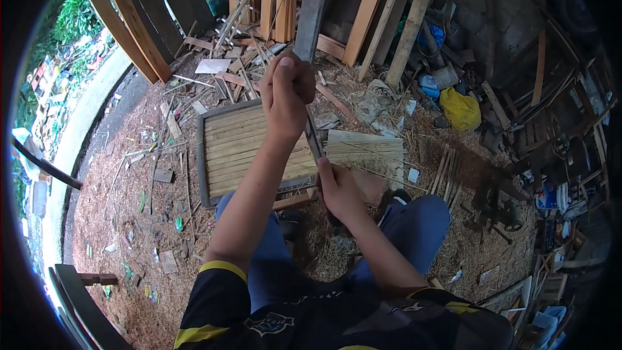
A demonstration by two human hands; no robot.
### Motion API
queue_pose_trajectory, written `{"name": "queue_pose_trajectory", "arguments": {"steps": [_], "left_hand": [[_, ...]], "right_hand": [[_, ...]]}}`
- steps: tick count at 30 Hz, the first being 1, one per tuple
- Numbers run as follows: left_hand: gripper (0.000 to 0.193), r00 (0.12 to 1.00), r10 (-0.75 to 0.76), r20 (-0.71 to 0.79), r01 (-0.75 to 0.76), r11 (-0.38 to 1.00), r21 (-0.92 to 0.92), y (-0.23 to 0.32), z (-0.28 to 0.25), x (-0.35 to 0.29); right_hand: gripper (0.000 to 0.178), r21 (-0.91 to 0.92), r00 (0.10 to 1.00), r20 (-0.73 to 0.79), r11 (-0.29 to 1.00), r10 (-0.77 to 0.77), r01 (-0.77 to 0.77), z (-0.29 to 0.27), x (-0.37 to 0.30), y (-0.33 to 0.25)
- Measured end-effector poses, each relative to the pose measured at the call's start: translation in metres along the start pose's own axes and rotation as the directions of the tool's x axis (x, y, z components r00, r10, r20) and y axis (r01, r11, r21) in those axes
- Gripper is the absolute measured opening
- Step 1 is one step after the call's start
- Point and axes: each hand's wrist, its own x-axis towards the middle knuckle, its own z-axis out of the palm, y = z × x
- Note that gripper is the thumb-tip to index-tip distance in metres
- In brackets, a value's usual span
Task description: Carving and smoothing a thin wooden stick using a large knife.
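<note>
Brown shavings-strewn floor [123,210]. My right hand [341,193] clamps narrow dark strip [313,136]; left hand [287,89] fisted, contents hidden. Slack grip could drop it onto grey-framed slatted wooden panel [230,146], mid-frame.

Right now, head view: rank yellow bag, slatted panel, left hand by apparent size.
1. Slatted panel, partly covered by the left forearm
2. Left hand, enlarged by being nearer the camera
3. Yellow bag

The crest [269,325] on the black shirt [363,324] bears barely legible lettering [280,321]
</note>
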Motion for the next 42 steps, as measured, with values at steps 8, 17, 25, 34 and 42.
{"name": "queue_pose_trajectory", "arguments": {"steps": [8, 17, 25, 34, 42], "left_hand": [[0.038, 0.999, -0.022, -0.043, 0.023, 1.000, 0.018, 0.006, 0.000, 0.000], [0.043, 0.999, -0.028, 0.029, 0.030, 0.998, -0.051, 0.018, -0.014, -0.025], [0.038, 0.982, 0.102, 0.159, -0.079, 0.986, -0.146, 0.038, -0.022, -0.076], [0.040, 0.956, 0.117, 0.267, -0.082, 0.987, -0.140, 0.050, -0.030, -0.103], [0.043, 0.946, 0.045, 0.321, 0.006, 0.988, -0.155, 0.051, -0.021, -0.102]], "right_hand": [[0.065, -0.028, 0.997, 0.018, 0.997, 0.079, -0.079, -0.001, 0.008, 0.011], [0.060, -0.125, 0.996, -0.058, 0.990, -0.069, 0.061, 0.007, -0.009, 0.026], [0.045, -0.413, 0.973, -0.045, 0.891, -0.226, 0.188, 0.004, -0.037, 0.029], [0.043, -0.405, 0.991, -0.012, 0.907, -0.131, 0.115, 0.001, -0.047, 0.035], [0.051, -0.197, 0.994, 0.028, 0.974, -0.106, 0.110, 0.000, -0.038, 0.048]]}}
